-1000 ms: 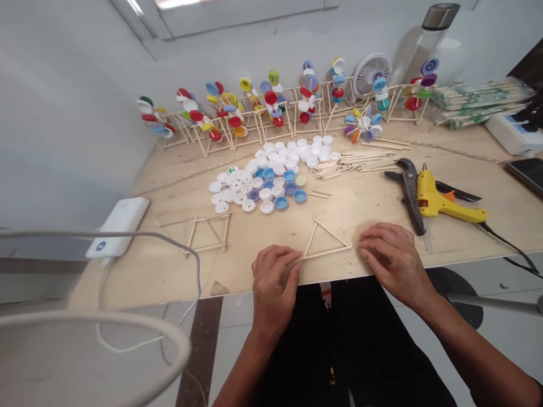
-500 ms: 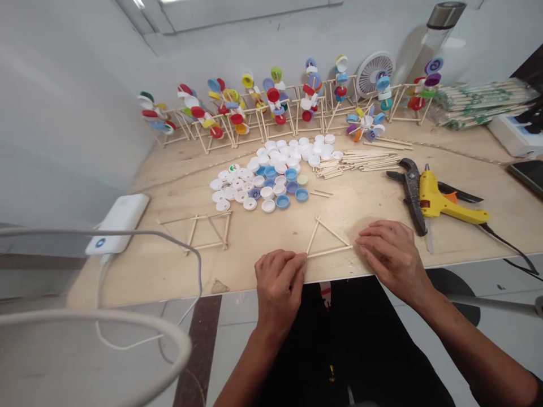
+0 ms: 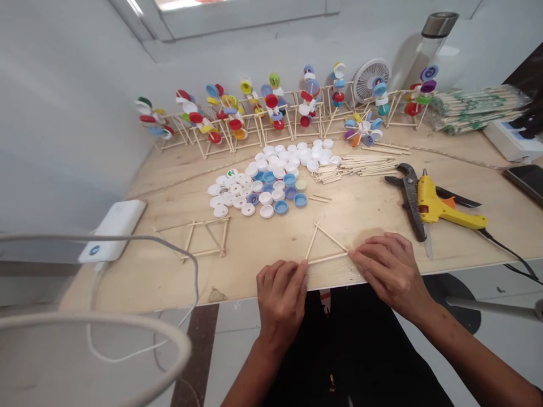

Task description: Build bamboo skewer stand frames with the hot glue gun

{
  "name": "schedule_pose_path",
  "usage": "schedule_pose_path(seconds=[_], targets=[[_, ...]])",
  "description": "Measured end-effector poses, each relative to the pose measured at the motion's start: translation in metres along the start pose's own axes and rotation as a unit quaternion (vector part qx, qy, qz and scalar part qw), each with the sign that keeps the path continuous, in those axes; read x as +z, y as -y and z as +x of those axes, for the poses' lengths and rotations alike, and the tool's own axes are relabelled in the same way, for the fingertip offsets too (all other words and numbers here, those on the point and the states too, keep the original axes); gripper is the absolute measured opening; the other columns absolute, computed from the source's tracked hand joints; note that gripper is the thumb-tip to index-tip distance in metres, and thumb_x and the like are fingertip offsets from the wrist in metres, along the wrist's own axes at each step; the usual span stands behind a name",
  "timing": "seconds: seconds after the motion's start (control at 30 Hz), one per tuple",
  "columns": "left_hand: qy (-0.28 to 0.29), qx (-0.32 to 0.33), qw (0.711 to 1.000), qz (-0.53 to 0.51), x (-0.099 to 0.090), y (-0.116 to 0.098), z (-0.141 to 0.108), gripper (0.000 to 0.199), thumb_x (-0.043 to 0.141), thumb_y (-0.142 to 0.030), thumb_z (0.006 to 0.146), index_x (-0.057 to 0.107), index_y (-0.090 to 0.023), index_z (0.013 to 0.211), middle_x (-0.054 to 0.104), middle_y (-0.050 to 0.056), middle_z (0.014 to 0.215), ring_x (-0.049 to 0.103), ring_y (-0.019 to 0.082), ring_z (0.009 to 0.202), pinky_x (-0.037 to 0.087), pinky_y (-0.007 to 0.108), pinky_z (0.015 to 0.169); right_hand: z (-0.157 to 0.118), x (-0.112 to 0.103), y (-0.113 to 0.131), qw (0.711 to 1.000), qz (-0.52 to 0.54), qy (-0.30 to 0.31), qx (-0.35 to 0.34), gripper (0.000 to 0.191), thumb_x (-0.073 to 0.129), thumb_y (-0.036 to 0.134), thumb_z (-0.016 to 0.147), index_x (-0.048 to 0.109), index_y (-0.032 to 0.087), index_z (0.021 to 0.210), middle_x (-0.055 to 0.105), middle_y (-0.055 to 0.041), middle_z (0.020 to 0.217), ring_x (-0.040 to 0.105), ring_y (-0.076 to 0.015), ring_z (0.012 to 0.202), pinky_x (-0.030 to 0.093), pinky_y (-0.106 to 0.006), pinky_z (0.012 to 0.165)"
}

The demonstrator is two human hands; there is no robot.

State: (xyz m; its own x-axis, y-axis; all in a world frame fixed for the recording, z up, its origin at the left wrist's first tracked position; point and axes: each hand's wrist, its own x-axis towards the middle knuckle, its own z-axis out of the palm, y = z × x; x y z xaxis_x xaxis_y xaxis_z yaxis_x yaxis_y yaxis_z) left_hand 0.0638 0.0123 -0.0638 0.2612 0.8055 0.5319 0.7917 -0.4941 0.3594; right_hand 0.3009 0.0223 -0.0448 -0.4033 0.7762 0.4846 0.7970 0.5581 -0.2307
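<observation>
Stick triangle on the table, four o'clock from centre. Left hand (six o'clock) and right hand (four o'clock) touch its lower corners, fingers bent; whether they grip cannot be told. Two o'clock: clear bag containing bundled sticks; contents of bottle indistinct.

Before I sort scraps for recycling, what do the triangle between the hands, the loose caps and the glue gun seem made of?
Triangle: probably wood or bamboo, unpainted and matte, judging by its pale tan sticks.
Caps: likely plastic, smooth, with thin rims and solid colours, mostly white or blue.
Glue gun: its even yellow body suggests hard plastic.
</observation>
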Motion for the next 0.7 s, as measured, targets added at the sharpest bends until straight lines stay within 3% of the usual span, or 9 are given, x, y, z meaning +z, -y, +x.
schedule_pose_path(seconds=[0.3,0.7], targets=[[-0.023,0.022,0.999,0.009,0.0044,0.0045,-0.0011,0.030,0.053,-0.009,0.082,0.061,-0.018,0.109,0.065,0.008,0.089,0.056,0.022,0.090,0.041,0.039,0.081,0.0021,0.0002,0.0014,1.000,-0.001,0.006,0.005,0.028,0.056,0.010,0.083,0.065,0.025,0.105,0.069,-0.0033,0.093,0.059,-0.0212,0.097,0.035,-0.046,0.093],[-0.013,0.021,1.000,0.008,0.0032,0.0049,-0.0001,0.030,0.052,-0.007,0.081,0.062,-0.017,0.107,0.065,0.009,0.089,0.057,0.022,0.090,0.041,0.039,0.081,0.0011,0.0031,-0.0030,1.000,0.012,0.013,-0.006,0.027,0.056,0.012,0.084,0.064,0.024,0.106,0.069,-0.0044,0.095,0.059,-0.0216,0.096,0.038,-0.046,0.091]])
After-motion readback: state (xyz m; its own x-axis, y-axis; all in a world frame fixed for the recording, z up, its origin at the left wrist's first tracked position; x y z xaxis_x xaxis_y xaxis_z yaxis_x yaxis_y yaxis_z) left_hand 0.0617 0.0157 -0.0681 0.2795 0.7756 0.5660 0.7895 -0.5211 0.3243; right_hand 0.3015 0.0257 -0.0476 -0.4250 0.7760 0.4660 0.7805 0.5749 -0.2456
